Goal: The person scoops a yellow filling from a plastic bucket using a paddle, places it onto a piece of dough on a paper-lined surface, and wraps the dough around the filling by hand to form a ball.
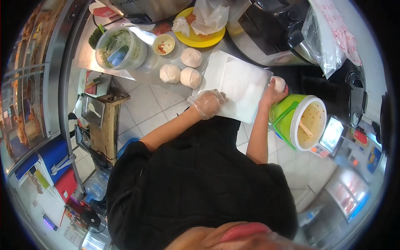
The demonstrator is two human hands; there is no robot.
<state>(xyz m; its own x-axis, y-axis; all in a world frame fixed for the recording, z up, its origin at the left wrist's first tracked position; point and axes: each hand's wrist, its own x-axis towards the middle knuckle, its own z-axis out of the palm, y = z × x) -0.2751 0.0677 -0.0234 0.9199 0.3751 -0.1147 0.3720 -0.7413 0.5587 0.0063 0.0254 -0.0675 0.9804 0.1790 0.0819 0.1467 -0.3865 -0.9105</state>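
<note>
My left hand (210, 103), in a clear plastic glove, rests at the left edge of a stack of white paper sheets (247, 82); whether its fingers grip a sheet I cannot tell. My bare right hand (273, 93) holds a paper-wrapped ball (278, 83) at the right end of the stack. Left of the paper sit several more wrapped balls (190, 77) on the metal counter (147, 73). Just below my right hand is a green bucket (286, 115) with a white rim, with a spoon (305, 129) and food residue inside.
Behind the balls are a small bowl (163, 44) with red bits and a yellow plate (200, 43) with crumpled paper. A clear tub (137, 51) with green-flecked contents stands left. Large cookers (265, 31) line the back, and a plastic bag (325, 50) hangs right.
</note>
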